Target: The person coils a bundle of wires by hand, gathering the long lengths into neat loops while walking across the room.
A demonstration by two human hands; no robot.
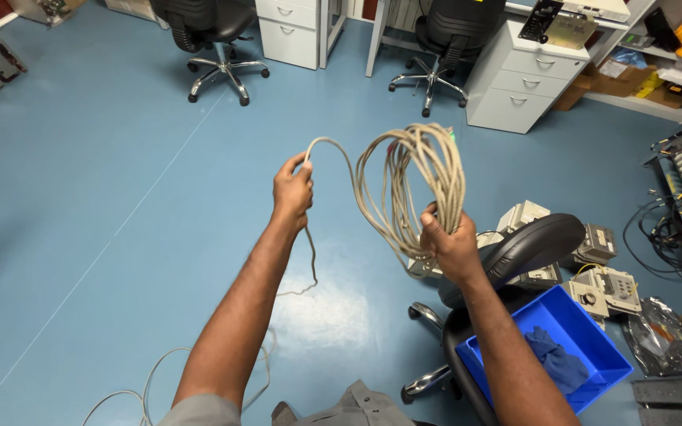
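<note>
Head view: right hand (450, 244) gripping coiled grey cable (414, 185), loops standing upright; left hand (292, 188) pinching its free strand, arcing leftward from coil.

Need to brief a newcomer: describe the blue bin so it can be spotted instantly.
Start at the black office chair on the blue floor, below the right hand holding the coiled cable. The blue bin rests on its seat. It is the only bright blue open plastic tray nearby, with a dark blue cloth inside.
</note>
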